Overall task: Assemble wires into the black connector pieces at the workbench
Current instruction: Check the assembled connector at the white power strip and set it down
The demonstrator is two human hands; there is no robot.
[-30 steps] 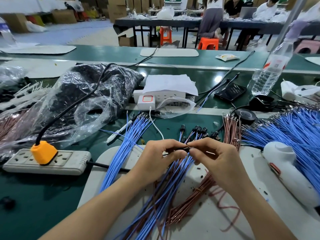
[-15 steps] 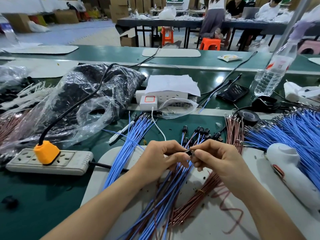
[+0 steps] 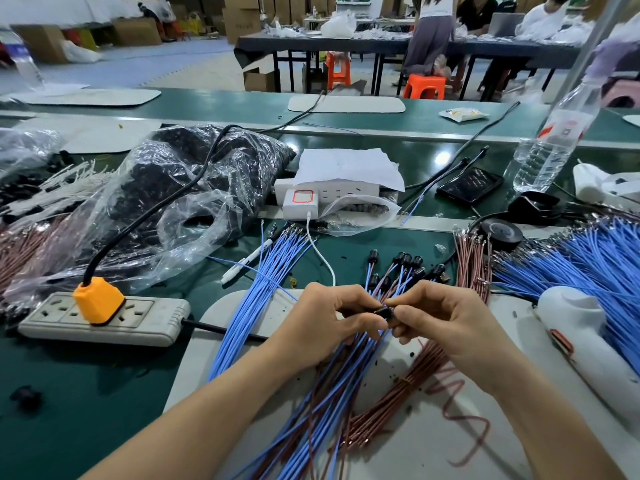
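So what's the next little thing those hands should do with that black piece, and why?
Probably press the hands together a touch, to seat the wire in the black connector. The left hand and right hand both pinch it at their fingertips, above the blue and brown wires. The fingers hide whether the wire is fully in.
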